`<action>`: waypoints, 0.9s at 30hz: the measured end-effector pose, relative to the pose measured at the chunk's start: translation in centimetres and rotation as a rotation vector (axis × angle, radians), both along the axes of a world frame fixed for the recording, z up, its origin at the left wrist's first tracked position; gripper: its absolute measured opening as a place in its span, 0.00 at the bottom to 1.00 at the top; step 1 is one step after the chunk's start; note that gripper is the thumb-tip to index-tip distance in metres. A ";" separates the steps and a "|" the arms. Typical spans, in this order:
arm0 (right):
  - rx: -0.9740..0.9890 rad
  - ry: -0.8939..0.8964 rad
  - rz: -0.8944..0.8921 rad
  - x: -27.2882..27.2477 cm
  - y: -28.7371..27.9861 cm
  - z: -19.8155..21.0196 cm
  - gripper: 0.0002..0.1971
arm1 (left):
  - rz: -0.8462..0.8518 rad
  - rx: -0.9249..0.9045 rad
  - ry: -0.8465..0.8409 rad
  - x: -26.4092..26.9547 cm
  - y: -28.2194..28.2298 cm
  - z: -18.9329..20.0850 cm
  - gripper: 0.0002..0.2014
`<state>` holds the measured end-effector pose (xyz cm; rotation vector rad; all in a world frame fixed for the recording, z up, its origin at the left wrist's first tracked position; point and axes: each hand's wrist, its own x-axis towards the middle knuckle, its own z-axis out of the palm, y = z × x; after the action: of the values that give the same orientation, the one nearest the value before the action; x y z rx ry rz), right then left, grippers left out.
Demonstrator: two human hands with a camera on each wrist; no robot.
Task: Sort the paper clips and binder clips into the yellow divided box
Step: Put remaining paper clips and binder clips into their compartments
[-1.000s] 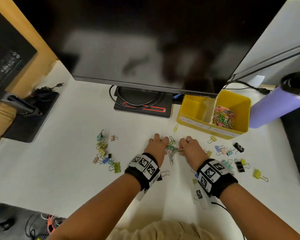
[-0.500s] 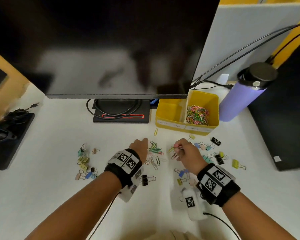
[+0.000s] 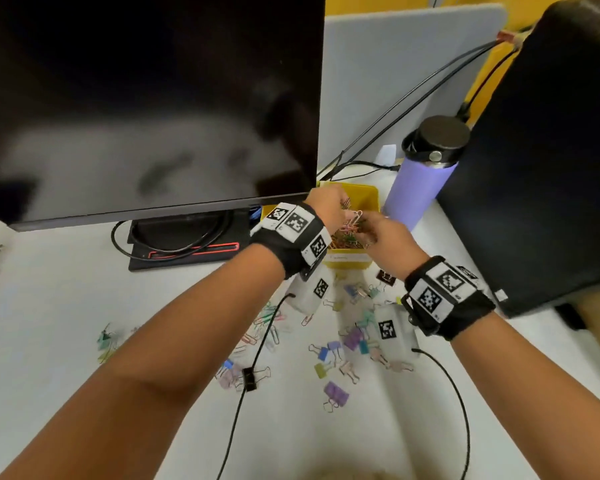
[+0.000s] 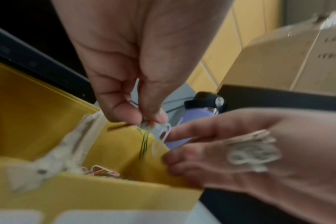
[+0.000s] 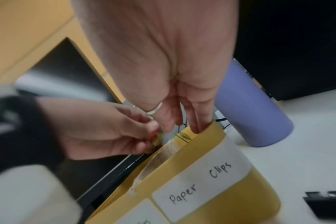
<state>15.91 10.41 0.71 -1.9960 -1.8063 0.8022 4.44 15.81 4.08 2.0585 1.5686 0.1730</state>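
The yellow divided box point(image 3: 348, 264) stands under the monitor's right corner; its right compartment, labelled "Paper Clips" point(image 5: 199, 180), holds a heap of coloured paper clips point(image 3: 343, 239). Both hands hover over that compartment. My left hand point(image 3: 340, 209) pinches a few paper clips point(image 4: 159, 139) that dangle from its fingertips. My right hand point(image 3: 371, 226) points straight fingers point(image 5: 194, 121) down at the box rim, and a pale blurred clump of clips point(image 4: 253, 153) shows against it. Loose binder clips point(image 3: 336, 393) and paper clips point(image 3: 267, 323) lie on the white table. The left compartment is hidden behind my left wrist.
A large black monitor point(image 3: 153, 98) overhangs the box, with its base point(image 3: 187, 244) and a cable to the left. A purple bottle point(image 3: 420, 188) stands right beside the box. A big black object point(image 3: 551, 168) fills the right side. Wrist-camera cables point(image 3: 243, 382) trail across the table.
Both hands have lifted from the table with paper clips and moved back and right to above the box's paper-clip compartment. The head view has swung right and closer.
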 end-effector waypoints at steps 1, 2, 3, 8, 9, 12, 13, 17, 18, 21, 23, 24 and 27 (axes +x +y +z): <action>0.062 0.049 -0.014 0.3 -0.8 0.0 0.19 | -0.024 -0.010 0.040 0.2 0.3 -0.2 0.18; 0.123 0.093 -0.037 0.4 -1.6 0.1 0.17 | -0.040 -0.020 0.067 0.1 0.5 -0.5 0.20; 0.181 0.123 -0.058 0.5 -2.5 0.1 0.15 | -0.047 -0.034 0.067 -0.3 0.6 -0.7 0.22; 0.246 0.071 0.095 -0.6 -5.2 -0.9 0.11 | -0.009 0.090 0.018 -6.1 -1.3 0.0 0.13; 0.180 0.043 0.199 -1.3 -5.2 -1.6 0.12 | -0.048 0.067 0.089 -7.9 -2.1 -0.4 0.11; -0.087 -0.138 0.489 -4.1 -4.7 -4.2 0.15 | -0.203 -0.166 0.322 -11.7 -5.0 -3.2 0.16; -0.144 -0.216 0.553 -5.0 -4.4 -4.9 0.15 | -0.208 -0.222 0.332 -12.5 -5.7 -4.6 0.17; -0.203 -0.421 0.709 -7.8 -3.9 -5.3 0.13 | -0.267 -0.227 0.410 -15.3 -6.9 -9.2 0.30; -0.201 -0.459 0.730 -8.2 -3.9 -5.3 0.14 | -0.239 -0.233 0.377 -15.8 -7.2 -9.6 0.32; -0.202 -0.516 0.767 -8.6 -3.8 -5.6 0.14 | -0.163 -0.283 0.308 -16.4 -8.4 -10.4 0.30; -0.201 -0.484 0.758 -8.5 -3.7 -5.8 0.14 | -0.171 -0.242 0.314 -16.4 -9.7 -10.7 0.28; -0.197 -0.450 0.749 -8.4 -3.6 -5.9 0.13 | -0.181 -0.235 0.302 -16.6 -10.2 -11.0 0.28; -0.202 -0.302 0.710 -8.2 -3.3 -6.2 0.17 | -0.080 -0.298 0.151 -17.6 -11.3 -11.0 0.33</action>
<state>7.72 7.15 -5.45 -1.6343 -2.7784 0.9320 -13.14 4.54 -6.94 1.9295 1.4925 -0.2377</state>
